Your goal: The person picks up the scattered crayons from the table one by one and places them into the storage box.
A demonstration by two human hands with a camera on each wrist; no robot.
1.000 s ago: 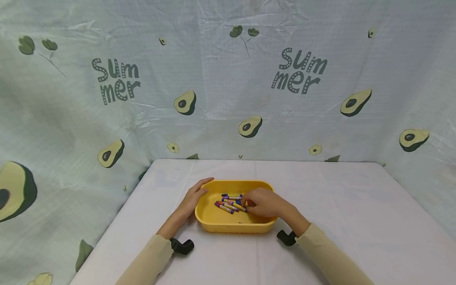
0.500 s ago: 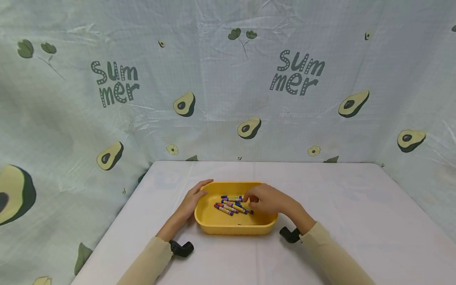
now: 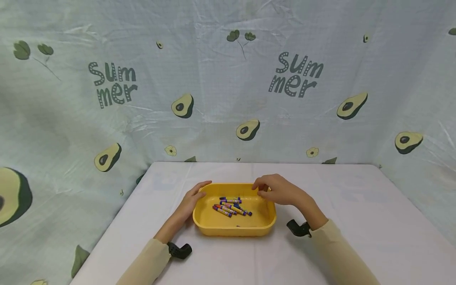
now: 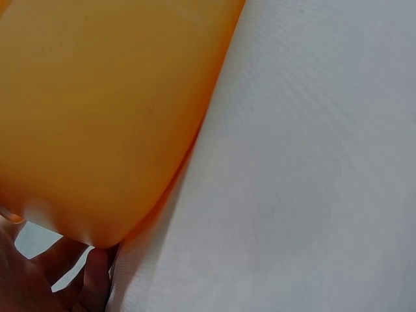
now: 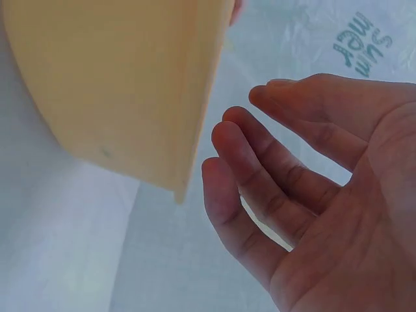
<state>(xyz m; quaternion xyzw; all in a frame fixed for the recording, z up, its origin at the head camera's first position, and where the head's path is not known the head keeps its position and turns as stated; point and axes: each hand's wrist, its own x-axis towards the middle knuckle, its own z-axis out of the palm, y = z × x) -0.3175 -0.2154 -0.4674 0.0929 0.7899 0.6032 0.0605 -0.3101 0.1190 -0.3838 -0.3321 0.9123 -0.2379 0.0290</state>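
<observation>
A yellow plastic tray (image 3: 235,231) sits on the table with several crayons (image 3: 229,208) lying in a loose pile near its middle. My left hand (image 3: 189,202) holds the tray by its left side, thumb at the rim and fingers along the outside. In the left wrist view its fingers (image 4: 97,276) meet the tray's outer wall. Over the tray's back right corner is my right hand (image 3: 281,190), its fingers loosely bent. The right wrist view shows nothing between those fingers (image 5: 247,175), which are just beside the tray wall (image 5: 117,78).
White cloth covers the table (image 3: 331,206). Behind it hangs a pale curtain (image 3: 213,71) printed with avocados and lettering. A black wrist device (image 3: 179,250) is worn on the left wrist, another black device (image 3: 298,228) on the right.
My right hand has risen from the crayons and moved right and back to the tray's rim, uncovering more of the tray. The left hand stays at the left side.
</observation>
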